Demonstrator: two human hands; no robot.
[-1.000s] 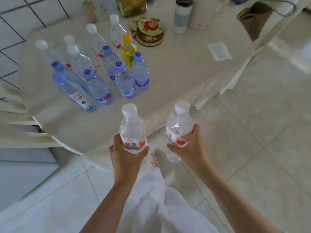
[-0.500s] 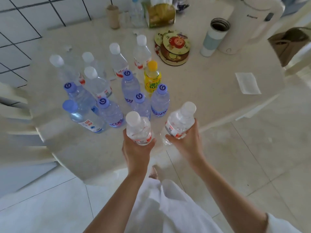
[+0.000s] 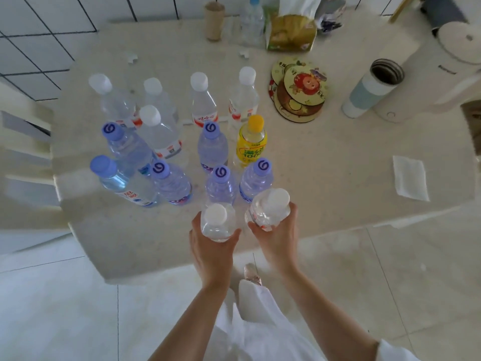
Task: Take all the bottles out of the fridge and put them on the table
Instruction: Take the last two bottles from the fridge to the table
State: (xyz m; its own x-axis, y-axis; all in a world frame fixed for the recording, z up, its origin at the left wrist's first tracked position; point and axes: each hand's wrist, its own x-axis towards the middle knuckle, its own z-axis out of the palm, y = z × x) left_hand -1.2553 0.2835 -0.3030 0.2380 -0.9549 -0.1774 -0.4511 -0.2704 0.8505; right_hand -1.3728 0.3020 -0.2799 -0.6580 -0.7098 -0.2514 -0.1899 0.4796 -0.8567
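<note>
- The left hand (image 3: 212, 250) is gripping a white-capped bottle (image 3: 218, 222) and the right hand (image 3: 277, 238) another bottle (image 3: 268, 208), both over the bench (image 3: 325, 162) near its front edge.
- Standing bottles (image 3: 182, 142) are crowding just behind them; bare bench is lying right of the yellow bottle (image 3: 251, 142).

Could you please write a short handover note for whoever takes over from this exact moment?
Left hand grips a white-capped bottle from below, held upright over the table's near edge.
Right hand grips a second white-capped bottle, tilted, just in front of the standing group.
Done: a cluster of bottles already stands on the table, among them the yellow bottle.
Left: set both held bottles down near the cluster. The fridge is out of view, so check it for more.
</note>
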